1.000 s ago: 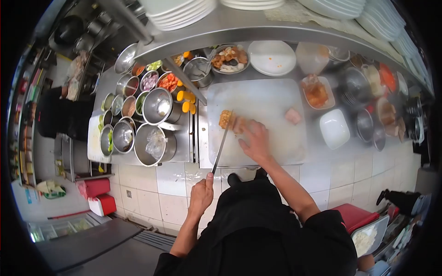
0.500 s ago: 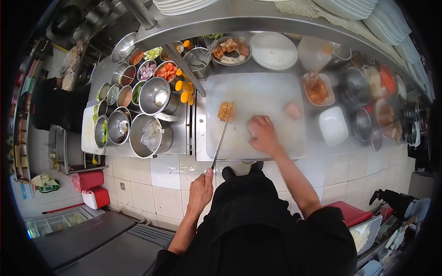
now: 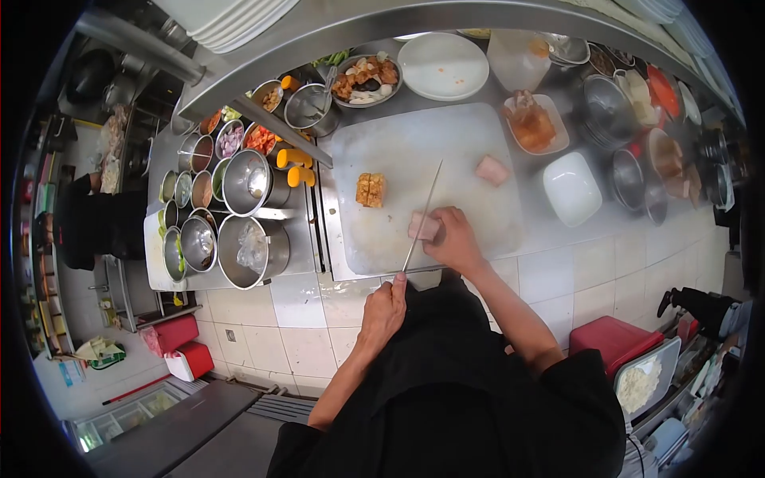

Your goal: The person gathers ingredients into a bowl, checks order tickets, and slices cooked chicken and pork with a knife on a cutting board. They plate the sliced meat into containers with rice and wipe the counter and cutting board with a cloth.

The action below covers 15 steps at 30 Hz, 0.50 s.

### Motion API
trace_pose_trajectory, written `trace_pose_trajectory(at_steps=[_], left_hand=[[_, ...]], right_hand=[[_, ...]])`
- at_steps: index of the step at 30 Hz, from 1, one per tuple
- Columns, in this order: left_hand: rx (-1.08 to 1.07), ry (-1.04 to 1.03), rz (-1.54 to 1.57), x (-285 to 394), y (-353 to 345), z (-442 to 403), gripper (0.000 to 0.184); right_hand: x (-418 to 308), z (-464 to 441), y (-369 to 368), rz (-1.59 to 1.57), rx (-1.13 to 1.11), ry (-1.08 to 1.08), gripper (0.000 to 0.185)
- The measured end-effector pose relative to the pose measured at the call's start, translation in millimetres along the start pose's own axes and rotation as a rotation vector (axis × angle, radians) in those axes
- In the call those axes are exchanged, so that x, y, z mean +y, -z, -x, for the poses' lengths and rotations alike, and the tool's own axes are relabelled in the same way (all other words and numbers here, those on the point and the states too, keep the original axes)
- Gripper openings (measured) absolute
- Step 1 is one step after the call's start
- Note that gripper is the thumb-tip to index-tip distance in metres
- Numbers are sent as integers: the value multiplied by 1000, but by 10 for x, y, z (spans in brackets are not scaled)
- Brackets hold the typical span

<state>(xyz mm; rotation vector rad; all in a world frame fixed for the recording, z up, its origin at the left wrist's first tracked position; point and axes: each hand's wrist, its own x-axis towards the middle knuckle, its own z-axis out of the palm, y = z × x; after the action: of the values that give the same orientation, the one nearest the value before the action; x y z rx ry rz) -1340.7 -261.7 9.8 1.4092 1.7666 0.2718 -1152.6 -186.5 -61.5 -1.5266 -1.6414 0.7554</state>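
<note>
My left hand (image 3: pixel 384 309) is wrapped round the handle of a long knife (image 3: pixel 433 186), its blade slanting up and away over the white cutting board (image 3: pixel 414 143). Under my right hand (image 3: pixel 457 239), closed fingers hold a small pink block of meat (image 3: pixel 425 227) against the board. The blade crosses the left part of this block; whether it has cut in, I cannot tell. To the left lies a golden-brown block (image 3: pixel 370 190) with cut lines across it. Another pink piece of meat (image 3: pixel 492 170) rests near the board's right side.
Steel bowls (image 3: pixel 245 183) and pots of chopped vegetables crowd the left counter. Behind the board stand a bowl of mixed food (image 3: pixel 366 80) and a white plate (image 3: pixel 443 67). White dishes (image 3: pixel 572 189) sit at right. A steel shelf (image 3: pixel 382 30) overhangs the back.
The knife has moved right, from the golden-brown block to the pink meat under my right hand. That meat now shows between my fingers. The view has shifted slightly.
</note>
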Motion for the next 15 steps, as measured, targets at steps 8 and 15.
trace_pose_trajectory(at_steps=[8, 15], left_hand=[[-86, 118, -204, 96, 209, 306, 64], [-112, 115, -234, 76, -15, 41, 64]], right_hand=[[13, -40, -38, -8, 51, 81, 46], [150, -20, -121, -52, -19, 93, 48]])
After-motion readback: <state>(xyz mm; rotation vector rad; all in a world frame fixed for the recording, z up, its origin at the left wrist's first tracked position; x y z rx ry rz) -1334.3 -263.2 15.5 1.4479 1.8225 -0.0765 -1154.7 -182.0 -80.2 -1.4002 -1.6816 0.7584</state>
